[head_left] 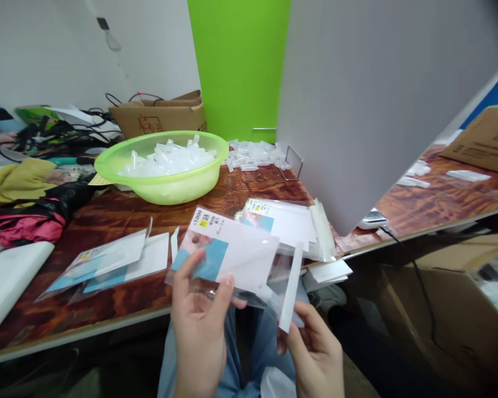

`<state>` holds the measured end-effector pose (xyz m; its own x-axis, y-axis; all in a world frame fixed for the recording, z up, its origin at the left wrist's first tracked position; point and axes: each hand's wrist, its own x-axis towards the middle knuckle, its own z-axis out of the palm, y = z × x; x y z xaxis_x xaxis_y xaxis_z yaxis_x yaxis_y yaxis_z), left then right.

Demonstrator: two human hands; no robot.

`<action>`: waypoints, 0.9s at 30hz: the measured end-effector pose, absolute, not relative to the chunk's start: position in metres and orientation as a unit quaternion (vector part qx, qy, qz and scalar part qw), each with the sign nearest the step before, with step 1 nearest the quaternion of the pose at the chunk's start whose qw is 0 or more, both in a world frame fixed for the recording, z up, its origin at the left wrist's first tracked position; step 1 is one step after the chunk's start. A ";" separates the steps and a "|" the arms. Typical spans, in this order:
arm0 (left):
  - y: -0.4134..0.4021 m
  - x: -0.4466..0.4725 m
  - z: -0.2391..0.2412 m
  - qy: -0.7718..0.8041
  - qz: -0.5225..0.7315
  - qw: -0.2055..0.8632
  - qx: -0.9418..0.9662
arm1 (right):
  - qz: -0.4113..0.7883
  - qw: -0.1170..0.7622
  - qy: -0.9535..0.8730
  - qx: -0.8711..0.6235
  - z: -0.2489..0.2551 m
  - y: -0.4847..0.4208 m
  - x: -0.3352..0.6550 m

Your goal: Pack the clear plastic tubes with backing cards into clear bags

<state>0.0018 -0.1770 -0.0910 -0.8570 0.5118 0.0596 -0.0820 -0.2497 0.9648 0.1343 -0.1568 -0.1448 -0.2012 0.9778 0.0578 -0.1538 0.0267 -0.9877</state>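
My left hand (199, 326) grips a clear plastic bag (251, 251) between thumb and fingers, above the table's front edge. Inside the bag lies a white and blue printed card marked 1,000. At the bag's right end, my right hand (315, 348) is closed on its flap, where a white strip (292, 287) stands up. A translucent whitish piece (276, 301) shows beside the strip; whether it sits fully inside the bag is unclear. Behind is a stack of similar bagged cards (288, 221). More packed cards (120, 260) overlap on the table to the left.
A green basin (170, 190) full of translucent plastic pieces stands at the back, with a loose pile (255, 153) beside it. A grey panel (357, 99) rises at right. Cloths (20, 182), cables and a cardboard box (161, 116) crowd the left. Another box (448, 298) is below right.
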 end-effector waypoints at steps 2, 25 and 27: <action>-0.181 0.002 -0.096 0.591 0.746 0.236 0.198 | 0.553 0.497 -0.542 -0.392 -0.144 -0.154 0.128; -0.203 -0.012 -0.108 0.632 0.673 0.278 0.264 | 0.701 0.397 -0.536 -0.253 -0.125 -0.115 0.070; -0.206 -0.015 -0.109 0.657 0.657 0.260 0.265 | 0.696 0.383 -0.551 -0.254 -0.123 -0.117 0.062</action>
